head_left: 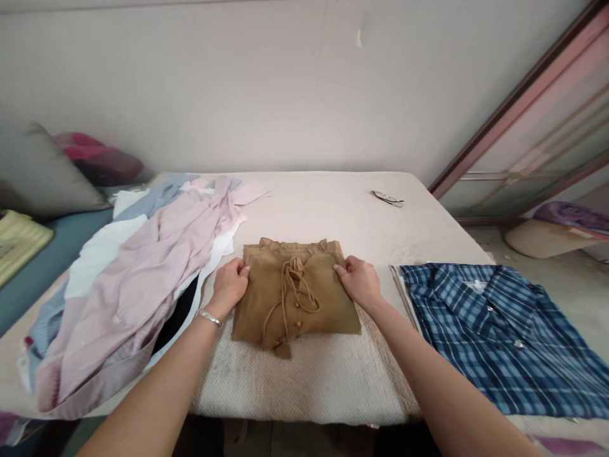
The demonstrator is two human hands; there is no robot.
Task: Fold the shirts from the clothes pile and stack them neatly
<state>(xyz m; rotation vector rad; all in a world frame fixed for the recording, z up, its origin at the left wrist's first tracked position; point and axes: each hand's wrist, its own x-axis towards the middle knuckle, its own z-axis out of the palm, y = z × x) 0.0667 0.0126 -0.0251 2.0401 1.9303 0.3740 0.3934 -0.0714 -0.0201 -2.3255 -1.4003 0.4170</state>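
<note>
A brown garment with a drawstring cord and small buttons (pixel 314 298), folded into a rough rectangle, lies in front of me on the light covered surface. My left hand (pixel 231 282) pinches its left edge near the top; a silver bracelet circles that wrist. At the opposite edge, my right hand (pixel 359 279) grips the cloth between thumb and fingers. The cord lies looped over the garment's middle, one end hanging toward the near side.
To the left lies a loose heap of pink, white and blue clothes (pixel 157 260). A folded blue plaid shirt (pixel 504 336) rests on the right. Eyeglasses (pixel 387 199) lie farther back, before the wall. A grey cushion (pixel 42 171) and yellow item (pixel 21 244) are far left.
</note>
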